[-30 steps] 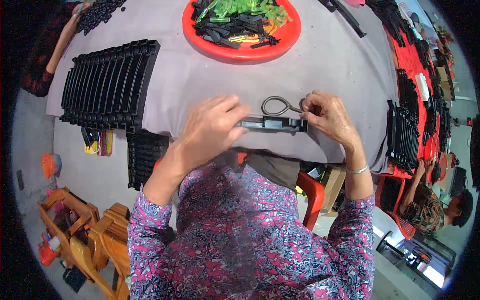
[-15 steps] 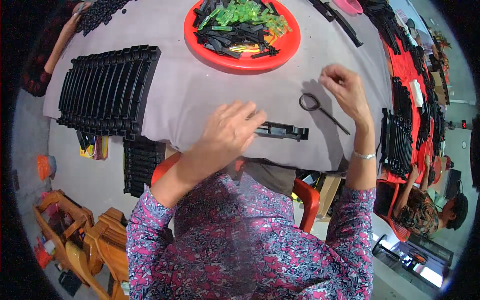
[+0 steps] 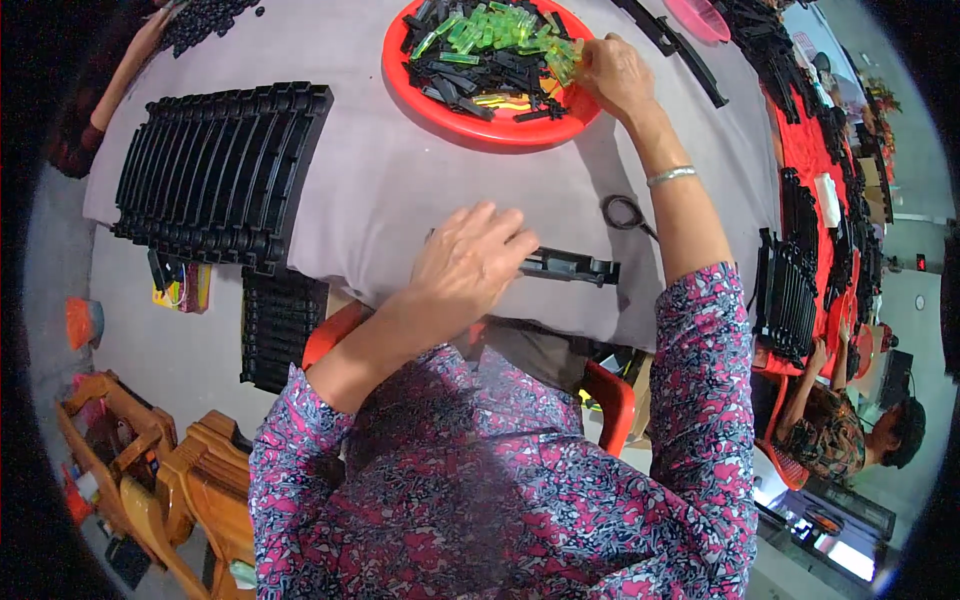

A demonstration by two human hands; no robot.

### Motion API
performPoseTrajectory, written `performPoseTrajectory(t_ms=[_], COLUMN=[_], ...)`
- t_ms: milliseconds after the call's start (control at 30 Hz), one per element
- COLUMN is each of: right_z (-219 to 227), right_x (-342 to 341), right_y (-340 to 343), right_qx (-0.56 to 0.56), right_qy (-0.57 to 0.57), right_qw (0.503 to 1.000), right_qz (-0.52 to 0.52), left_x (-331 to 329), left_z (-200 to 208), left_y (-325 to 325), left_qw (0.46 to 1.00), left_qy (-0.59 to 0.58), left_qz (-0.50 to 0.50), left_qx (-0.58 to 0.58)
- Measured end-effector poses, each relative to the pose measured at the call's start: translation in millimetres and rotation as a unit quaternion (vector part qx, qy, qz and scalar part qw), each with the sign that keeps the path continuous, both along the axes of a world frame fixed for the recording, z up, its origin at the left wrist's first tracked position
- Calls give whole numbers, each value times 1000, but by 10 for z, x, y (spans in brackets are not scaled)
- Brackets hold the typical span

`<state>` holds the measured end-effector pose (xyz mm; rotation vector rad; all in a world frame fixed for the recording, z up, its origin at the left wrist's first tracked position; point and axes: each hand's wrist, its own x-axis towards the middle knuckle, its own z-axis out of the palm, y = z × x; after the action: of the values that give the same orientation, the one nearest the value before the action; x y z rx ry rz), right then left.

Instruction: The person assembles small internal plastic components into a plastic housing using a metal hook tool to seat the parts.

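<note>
My left hand [image 3: 468,258] lies over a long, narrow black plastic part [image 3: 580,266] on the cloth, its fingers curled down onto it; the part's right end sticks out past them. Further away, my right hand [image 3: 618,78] is at the right rim of a red plate [image 3: 440,120]. Its fingertips are drawn together against translucent green plastic pieces [image 3: 490,30], and what they pinch is hidden. Small black plastic pieces [image 3: 460,85] fill the rest of the plate. Beside my right forearm lies a dark ring-ended tool [image 3: 622,212], its shaft partly covered by the arm.
At the left, a row of long black parts [image 3: 220,170] lies side by side on the cloth. A longer black strip [image 3: 690,65] and a pink bowl [image 3: 700,18] are at the far right. Another person's arm [image 3: 125,75] reaches in at far left; a co-worker [image 3: 835,430] sits at right.
My right hand has moved from above the ring-ended tool, away and leftward to the plate's green pieces. My left hand stays on the black part.
</note>
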<state>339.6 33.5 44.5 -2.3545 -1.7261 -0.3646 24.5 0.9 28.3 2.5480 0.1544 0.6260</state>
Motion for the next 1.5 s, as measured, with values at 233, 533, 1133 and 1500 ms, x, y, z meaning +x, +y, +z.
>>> performPoseTrajectory(t_ms=[233, 533, 1133, 1500], right_z=[-102, -120, -185, 359], right_x=[-46, -24, 298, -420], right_y=[117, 174, 103, -877], right_qx=[-9, -34, 113, -14], right_qy=[-20, -3, 34, 340], right_qw=[996, 994, 977, 938], right_qz=[-89, -99, 180, 69], left_x=[4, -2, 6, -113], left_z=[8, -27, 33, -27], left_y=[1, 10, 21, 106], left_qw=[1000, 999, 999, 999], left_qy=[1, 33, 54, -41], left_qz=[-1, -4, 4, 4], left_qx=[5, -5, -3, 2])
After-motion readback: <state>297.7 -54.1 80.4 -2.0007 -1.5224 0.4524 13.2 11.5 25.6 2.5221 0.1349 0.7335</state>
